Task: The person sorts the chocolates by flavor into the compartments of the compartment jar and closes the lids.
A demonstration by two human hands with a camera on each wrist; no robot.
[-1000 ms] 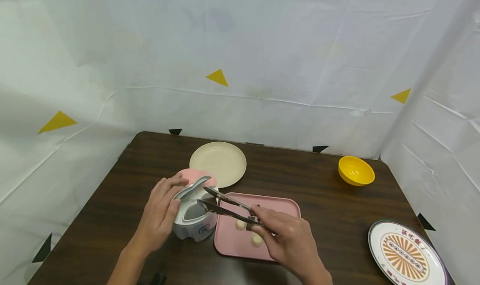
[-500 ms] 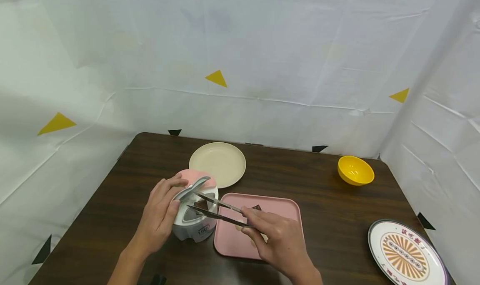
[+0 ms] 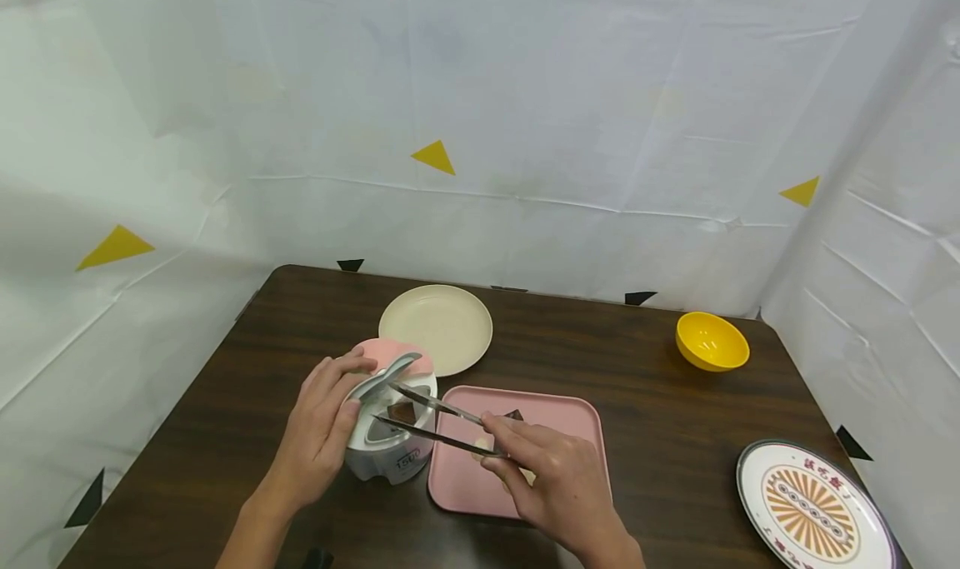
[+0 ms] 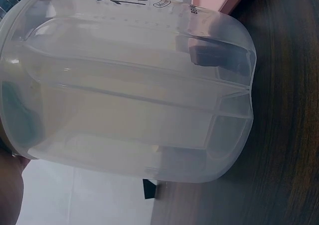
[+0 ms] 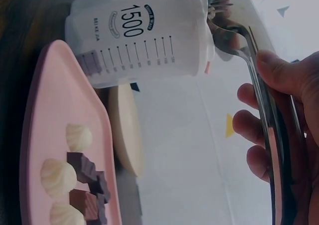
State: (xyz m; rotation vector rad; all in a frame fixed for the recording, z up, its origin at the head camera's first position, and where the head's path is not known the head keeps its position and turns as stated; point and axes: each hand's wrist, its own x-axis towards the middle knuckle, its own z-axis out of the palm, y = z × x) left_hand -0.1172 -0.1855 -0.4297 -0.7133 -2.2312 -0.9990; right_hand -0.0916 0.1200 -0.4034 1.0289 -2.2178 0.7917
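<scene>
My left hand (image 3: 326,423) grips the top of a translucent storage jar (image 3: 397,461) marked 1500, thumb and fingers round its lid beside the raised grey flap (image 3: 386,376). In my right hand (image 3: 555,477) are metal tongs (image 3: 450,440), their tips spread over the jar's opening. Between the tips shows a brown chocolate piece (image 3: 401,411); whether they touch it I cannot tell. Through the jar wall in the left wrist view, a dark block (image 4: 205,55) shows near the base. Chocolate chunks (image 5: 84,202) and cream-white swirled sweets (image 5: 59,177) lie on the pink tray (image 3: 465,490).
Behind the jar lies a cream plate (image 3: 442,319). A yellow bowl (image 3: 711,341) stands at the back right of the dark table (image 3: 660,436), and a patterned plate (image 3: 813,502) is at the right edge. White sheeting (image 3: 525,94) walls the table in.
The right hand and tongs have moved left and the tips now lie further over the jar's opening, with the brown piece showing between them. The left hand has stayed on the jar.
</scene>
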